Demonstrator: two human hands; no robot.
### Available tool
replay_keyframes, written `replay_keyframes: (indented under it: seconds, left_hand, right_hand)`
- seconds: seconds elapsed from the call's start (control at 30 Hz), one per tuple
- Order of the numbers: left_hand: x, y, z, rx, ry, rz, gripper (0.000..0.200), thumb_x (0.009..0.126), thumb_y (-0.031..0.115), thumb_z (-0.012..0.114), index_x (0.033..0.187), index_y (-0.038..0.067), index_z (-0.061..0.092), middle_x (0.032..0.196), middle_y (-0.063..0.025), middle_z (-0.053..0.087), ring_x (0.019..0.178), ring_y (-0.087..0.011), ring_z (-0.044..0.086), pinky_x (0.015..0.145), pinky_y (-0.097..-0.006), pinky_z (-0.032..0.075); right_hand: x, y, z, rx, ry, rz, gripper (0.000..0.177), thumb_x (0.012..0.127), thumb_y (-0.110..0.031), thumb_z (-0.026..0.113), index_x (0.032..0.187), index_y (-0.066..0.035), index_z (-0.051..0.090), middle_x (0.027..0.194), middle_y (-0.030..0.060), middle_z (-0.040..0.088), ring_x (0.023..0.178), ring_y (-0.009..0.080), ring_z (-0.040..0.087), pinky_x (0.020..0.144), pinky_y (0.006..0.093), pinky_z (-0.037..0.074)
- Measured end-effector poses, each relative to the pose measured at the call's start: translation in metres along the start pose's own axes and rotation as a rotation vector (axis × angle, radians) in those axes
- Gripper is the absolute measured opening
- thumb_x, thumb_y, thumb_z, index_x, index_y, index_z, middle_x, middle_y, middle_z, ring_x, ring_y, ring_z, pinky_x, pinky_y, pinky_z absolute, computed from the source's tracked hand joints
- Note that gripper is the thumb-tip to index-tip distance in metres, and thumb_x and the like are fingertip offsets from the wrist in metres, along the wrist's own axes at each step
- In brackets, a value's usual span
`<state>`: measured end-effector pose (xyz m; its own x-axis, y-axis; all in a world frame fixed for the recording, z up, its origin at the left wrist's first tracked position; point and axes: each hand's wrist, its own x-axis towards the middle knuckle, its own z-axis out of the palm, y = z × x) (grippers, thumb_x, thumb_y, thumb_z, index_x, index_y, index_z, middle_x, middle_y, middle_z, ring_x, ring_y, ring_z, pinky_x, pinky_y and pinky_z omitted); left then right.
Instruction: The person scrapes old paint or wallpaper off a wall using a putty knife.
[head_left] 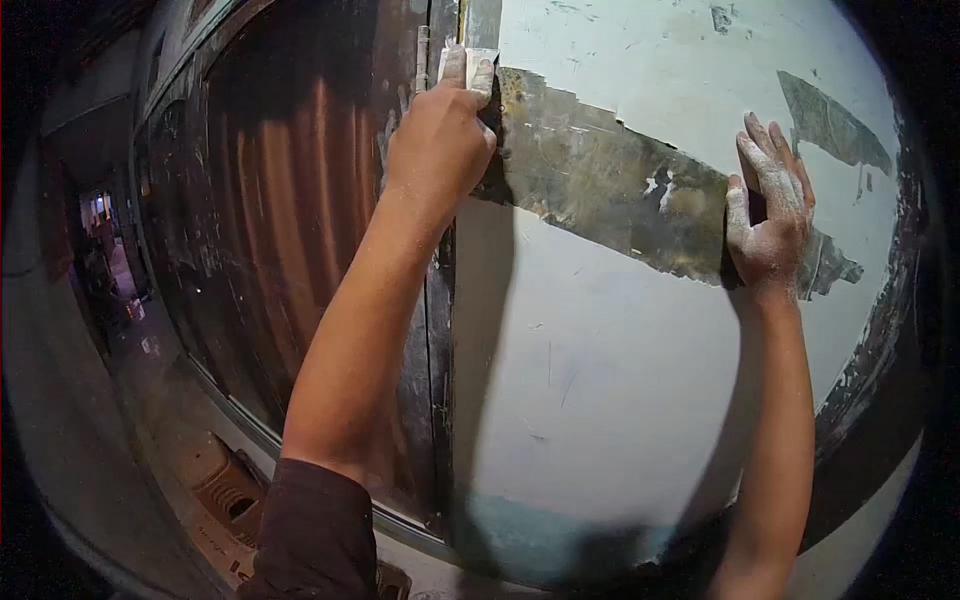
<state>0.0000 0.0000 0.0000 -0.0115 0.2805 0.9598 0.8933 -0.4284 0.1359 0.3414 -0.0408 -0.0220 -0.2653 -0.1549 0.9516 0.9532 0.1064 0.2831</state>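
My left hand (445, 125) is closed on a small flat scraper (482, 68), its blade against the wall edge beside the dark door frame. White dust covers its fingertips. My right hand (772, 205) lies against the wall panel (620, 360) with its fingers stretched upward, dusty white and holding nothing. Between the two hands runs a bare grey-brown strip (620, 180) with ragged edges, where the pale coating is gone. Another bare patch (835, 120) shows right of my right hand. The scraper's handle is mostly hidden by my left fingers.
A dark door (350, 60) with a reddish-brown, glossy surface and a metal hinge (422, 60) stands at the left. A brown plastic stool (215, 480) is on the floor at the lower left. Beyond, a dim passage leads to a lit area.
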Motion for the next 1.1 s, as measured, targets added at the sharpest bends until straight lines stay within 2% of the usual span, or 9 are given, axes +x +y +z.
replay_keyframes:
  seconds: [0.07, 0.17, 0.43, 0.63, 0.7, 0.83, 0.9, 0.97, 1.1]
  left_hand:
    - [0.002, -0.003, 0.003, -0.022, 0.048, 0.033, 0.039, 0.08, 0.007, 0.067, 0.118, 0.003, 0.076, 0.125, -0.0232, 0.069, 0.113, -0.0428, 0.067, 0.103, -0.0473, 0.052]
    - [-0.001, 0.003, 0.001, -0.003, 0.088, 0.038, 0.031, 0.085, 0.008, 0.061, 0.111, 0.005, 0.077, 0.114, -0.0203, 0.071, 0.106, -0.0423, 0.069, 0.095, -0.0503, 0.055]
    - [0.01, 0.001, 0.003, -0.012, 0.137, 0.061, 0.03, 0.083, 0.009, 0.061, 0.108, 0.006, 0.078, 0.109, -0.0226, 0.073, 0.102, -0.045, 0.069, 0.092, -0.0522, 0.056]
    - [0.016, 0.006, -0.003, -0.024, 0.065, 0.014, 0.028, 0.083, 0.011, 0.065, 0.108, 0.006, 0.077, 0.108, -0.023, 0.073, 0.103, -0.0455, 0.069, 0.093, -0.0543, 0.055]
    - [0.018, 0.008, -0.003, 0.02, 0.069, -0.003, 0.029, 0.083, 0.012, 0.067, 0.11, 0.006, 0.077, 0.11, -0.0224, 0.073, 0.105, -0.0449, 0.069, 0.094, -0.0536, 0.055]
    - [0.025, -0.002, 0.002, 0.032, 0.11, 0.084, 0.03, 0.083, 0.014, 0.068, 0.111, 0.006, 0.077, 0.112, -0.0218, 0.073, 0.107, -0.0446, 0.069, 0.094, -0.053, 0.055]
    - [0.026, -0.002, 0.001, 0.032, 0.103, 0.087, 0.03, 0.084, 0.015, 0.068, 0.111, 0.005, 0.077, 0.114, -0.0214, 0.073, 0.108, -0.0447, 0.068, 0.094, -0.0527, 0.055]
    - [0.029, -0.001, -0.002, 0.038, 0.089, 0.078, 0.031, 0.084, 0.015, 0.068, 0.112, 0.005, 0.077, 0.114, -0.0217, 0.073, 0.108, -0.0447, 0.068, 0.095, -0.0527, 0.055]
    - [0.032, 0.003, -0.006, 0.029, 0.038, 0.036, 0.032, 0.083, 0.014, 0.068, 0.113, 0.005, 0.077, 0.114, -0.023, 0.072, 0.107, -0.0453, 0.068, 0.096, -0.053, 0.055]
  right_hand:
    - [0.0, -0.001, -0.001, -0.007, -0.005, -0.019, 0.044, 0.094, -0.008, 0.063, 0.137, -0.018, 0.064, 0.152, -0.0012, 0.057, 0.149, 0.0214, 0.043, 0.126, 0.0465, 0.026]
    - [-0.002, -0.002, 0.001, 0.009, 0.02, -0.006, 0.043, 0.091, -0.013, 0.066, 0.134, -0.019, 0.067, 0.148, -0.0016, 0.061, 0.146, 0.0212, 0.047, 0.125, 0.0475, 0.026]
    - [0.0, -0.001, 0.0, 0.029, 0.018, 0.004, 0.044, 0.089, -0.012, 0.066, 0.132, -0.02, 0.068, 0.149, -0.0033, 0.061, 0.146, 0.0202, 0.047, 0.124, 0.0486, 0.028]
    - [0.0, 0.002, 0.001, 0.045, 0.02, -0.009, 0.042, 0.091, -0.013, 0.066, 0.133, -0.02, 0.068, 0.149, -0.0036, 0.061, 0.147, 0.0186, 0.046, 0.125, 0.0496, 0.025]
    - [0.0, -0.003, -0.002, 0.004, 0.012, -0.02, 0.042, 0.093, -0.006, 0.066, 0.134, -0.013, 0.067, 0.148, 0.0019, 0.061, 0.146, 0.0234, 0.047, 0.124, 0.0462, 0.029]
    - [0.0, -0.002, -0.002, 0.028, 0.007, -0.014, 0.042, 0.092, -0.005, 0.066, 0.134, -0.013, 0.068, 0.148, 0.0017, 0.062, 0.146, 0.0236, 0.047, 0.124, 0.0459, 0.029]
    - [0.0, -0.003, -0.001, 0.015, 0.019, -0.005, 0.042, 0.092, -0.005, 0.066, 0.132, -0.013, 0.068, 0.147, 0.0015, 0.062, 0.146, 0.0239, 0.047, 0.123, 0.0456, 0.029]
    - [-0.001, 0.003, 0.002, 0.042, 0.024, -0.018, 0.044, 0.089, -0.011, 0.067, 0.132, -0.019, 0.068, 0.148, -0.0028, 0.061, 0.146, 0.0203, 0.047, 0.125, 0.0483, 0.027]
    - [-0.001, 0.0, 0.001, 0.041, 0.029, -0.011, 0.045, 0.088, -0.011, 0.067, 0.132, -0.018, 0.068, 0.149, -0.0023, 0.061, 0.147, 0.021, 0.046, 0.125, 0.0489, 0.026]
